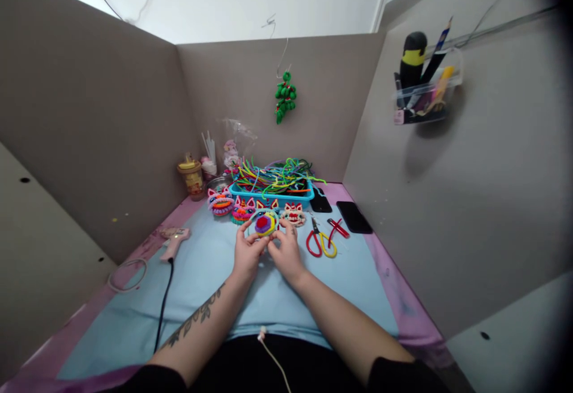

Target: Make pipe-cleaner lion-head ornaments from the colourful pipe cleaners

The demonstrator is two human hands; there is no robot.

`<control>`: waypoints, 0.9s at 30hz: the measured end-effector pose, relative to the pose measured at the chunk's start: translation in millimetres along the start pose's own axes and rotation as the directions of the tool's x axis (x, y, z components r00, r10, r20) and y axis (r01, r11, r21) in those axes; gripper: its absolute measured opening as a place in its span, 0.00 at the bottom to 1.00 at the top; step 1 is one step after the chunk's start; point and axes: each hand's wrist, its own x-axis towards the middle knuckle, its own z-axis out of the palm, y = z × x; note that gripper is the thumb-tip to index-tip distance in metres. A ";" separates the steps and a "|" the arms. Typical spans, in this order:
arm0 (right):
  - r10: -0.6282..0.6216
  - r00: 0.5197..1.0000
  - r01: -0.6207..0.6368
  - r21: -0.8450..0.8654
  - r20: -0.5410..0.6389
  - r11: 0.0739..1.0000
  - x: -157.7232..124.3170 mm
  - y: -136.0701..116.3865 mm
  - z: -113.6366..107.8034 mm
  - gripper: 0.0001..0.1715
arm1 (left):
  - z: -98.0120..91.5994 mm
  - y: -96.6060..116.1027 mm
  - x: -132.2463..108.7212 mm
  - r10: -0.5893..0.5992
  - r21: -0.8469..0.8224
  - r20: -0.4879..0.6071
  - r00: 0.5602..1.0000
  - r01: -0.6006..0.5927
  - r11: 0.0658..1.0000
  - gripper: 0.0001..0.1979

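Note:
A round coil of pipe cleaners (263, 223) is held up over the blue cloth, with a red centre, purple and yellow rings and a pale blue outer loop. My left hand (247, 251) pinches its left and lower edge. On the other side, my right hand (286, 252) grips the lower right edge, and the two thumbs almost meet below it. Just behind stand several fuzzy animal-head figures, among them a pink and orange one (220, 202) and a cream and red one (293, 214). The coil partly hides the figures in the middle.
A blue tray (273, 196) heaped with pipe cleaners stands at the back. Scissors (321, 241), a red cutter (339, 228) and a phone (353, 217) lie right. A pink glue gun (174, 243) with a cord lies left. Grey panels (268, 101) enclose three sides.

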 end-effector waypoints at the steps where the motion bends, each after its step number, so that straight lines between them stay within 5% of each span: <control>1: -0.008 1.000 0.008 -0.001 0.001 1.000 0.4 0.1 0.1 0.03 | 0.3 0.3 0.0 -0.003 -0.005 -0.006 1.000 0.003 1.000 0.39; 18: 0.006 1.000 -0.006 0.003 -0.018 1.000 -0.7 9.2 5.5 0.03 | 1.1 3.9 -0.2 0.021 0.036 0.017 1.000 -0.022 0.999 0.38; 27: 0.113 0.990 -0.094 0.198 -0.085 0.976 0.8 -2.3 -3.8 0.05 | -4.5 5.3 2.9 0.053 -0.001 -0.066 0.996 -0.053 0.999 0.31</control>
